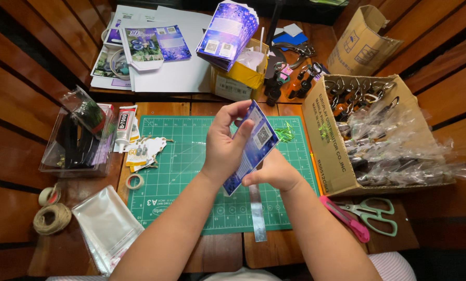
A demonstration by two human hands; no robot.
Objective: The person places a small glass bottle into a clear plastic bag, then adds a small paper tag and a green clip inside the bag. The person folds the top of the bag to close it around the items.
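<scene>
Head view shows the left hand [227, 151] and right hand [273, 171] sharing one blue printed card [254, 143] above the green cutting mat [186, 156]; the left pinches its upper edge with curled fingers, the right closes on the lower corner, apparently keeping it tilted upright for handling; the card's front faces away, unseen; the cardboard box [326, 151] of clear-bagged clips is a glare-blurred jumble; scissors [373, 213] lie right.

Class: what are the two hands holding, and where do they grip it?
Both hold a blue printed card: left hand at its upper edge, right hand at its lower edge.
</scene>
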